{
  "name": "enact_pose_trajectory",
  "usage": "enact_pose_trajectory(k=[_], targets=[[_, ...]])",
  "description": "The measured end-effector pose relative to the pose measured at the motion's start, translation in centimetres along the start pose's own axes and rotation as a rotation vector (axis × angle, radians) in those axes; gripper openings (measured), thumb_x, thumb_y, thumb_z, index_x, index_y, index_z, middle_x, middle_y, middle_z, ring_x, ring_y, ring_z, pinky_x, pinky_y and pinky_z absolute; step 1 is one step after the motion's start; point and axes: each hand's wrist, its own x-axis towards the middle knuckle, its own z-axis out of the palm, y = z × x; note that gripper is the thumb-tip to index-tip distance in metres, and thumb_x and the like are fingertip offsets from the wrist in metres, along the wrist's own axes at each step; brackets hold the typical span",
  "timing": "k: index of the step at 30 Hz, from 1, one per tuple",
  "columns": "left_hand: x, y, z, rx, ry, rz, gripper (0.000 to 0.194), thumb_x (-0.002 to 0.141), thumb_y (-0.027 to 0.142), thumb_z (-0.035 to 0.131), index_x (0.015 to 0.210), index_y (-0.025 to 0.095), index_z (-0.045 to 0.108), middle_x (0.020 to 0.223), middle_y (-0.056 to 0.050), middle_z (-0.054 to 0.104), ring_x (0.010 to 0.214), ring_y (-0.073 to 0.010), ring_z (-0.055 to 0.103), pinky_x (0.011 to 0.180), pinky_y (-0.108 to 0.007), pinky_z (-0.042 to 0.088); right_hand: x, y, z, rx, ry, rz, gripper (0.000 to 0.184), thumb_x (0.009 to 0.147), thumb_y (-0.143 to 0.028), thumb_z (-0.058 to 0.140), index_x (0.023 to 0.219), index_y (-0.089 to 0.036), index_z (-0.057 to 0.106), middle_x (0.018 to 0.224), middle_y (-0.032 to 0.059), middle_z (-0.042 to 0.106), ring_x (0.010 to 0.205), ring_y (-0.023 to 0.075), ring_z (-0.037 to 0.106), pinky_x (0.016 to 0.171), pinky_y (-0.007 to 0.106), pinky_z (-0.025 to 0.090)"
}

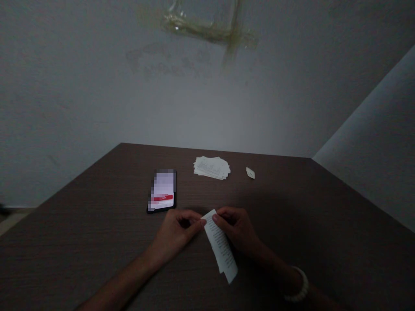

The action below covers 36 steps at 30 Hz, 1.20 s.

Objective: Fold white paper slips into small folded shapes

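A narrow white printed paper slip (222, 248) hangs down toward me over the dark wooden table (81, 242). My left hand (177, 233) pinches its top edge from the left, fingers curled. From the right, my right hand (238, 231) pinches the same top edge with thumb and fingers closed; a white bracelet (298, 287) sits on that wrist. Both hands rest low over the table's near middle.
A phone (162, 191) with a lit screen lies face up just beyond my left hand. Farther back sits a loose stack of printed slips (212, 167), with a small folded scrap (250, 173) to its right. A grey wall with taped plastic (207, 23) rises behind.
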Motion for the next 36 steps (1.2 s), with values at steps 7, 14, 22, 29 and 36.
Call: enact_pose_trajectory(k=[7,14,22,29,36], targets=[[-0.04,0.26,0.19,0.004,0.026,-0.015,0.023,0.077,0.037,0.063,0.072,0.017,0.074,0.069,-0.004,0.072,0.065,-0.0181,0.062,0.06,-0.026,0.046,-0.05,0.15,0.01,-0.008,0.005,-0.025,0.022,0.083,-0.036,0.063,0.08,-0.017,0.073,0.069,0.0013,0.07,0.06,0.0136,0.06,0.053,0.022,0.044],[0.07,-0.21,-0.01,-0.011,0.001,0.015,0.024,0.08,0.037,0.062,0.076,0.017,0.075,0.072,-0.004,0.072,0.067,-0.0179,0.063,0.062,-0.026,0.046,0.01,0.09,0.02,-0.024,0.02,-0.026,0.021,0.083,-0.035,0.063,0.079,-0.017,0.073,0.068,0.0015,0.069,0.059,0.0132,0.059,0.053,0.022,0.044],[-0.08,-0.01,0.0,-0.052,-0.021,0.022,0.027,0.082,0.039,0.061,0.074,0.016,0.075,0.073,-0.005,0.073,0.067,-0.0179,0.063,0.062,-0.026,0.046,-0.07,0.29,0.03,-0.006,0.016,-0.028,0.022,0.083,-0.036,0.063,0.078,-0.016,0.072,0.066,0.0012,0.068,0.057,0.0128,0.058,0.053,0.022,0.043],[-0.1,0.07,-0.09,-0.066,-0.033,0.007,0.027,0.081,0.038,0.061,0.075,0.015,0.075,0.073,-0.005,0.073,0.067,-0.0184,0.063,0.063,-0.026,0.047,-0.09,0.05,-0.02,-0.013,0.012,-0.015,0.023,0.083,-0.035,0.063,0.077,-0.015,0.071,0.065,0.0011,0.067,0.057,0.0122,0.058,0.052,0.021,0.043],[-0.04,-0.23,-0.1,-0.072,-0.036,0.003,0.028,0.081,0.039,0.062,0.078,0.015,0.076,0.076,-0.006,0.074,0.07,-0.0191,0.064,0.064,-0.026,0.046,-0.1,0.07,0.04,-0.011,0.018,-0.027,0.022,0.083,-0.035,0.063,0.077,-0.015,0.071,0.065,0.0014,0.066,0.056,0.0122,0.057,0.052,0.022,0.043]])
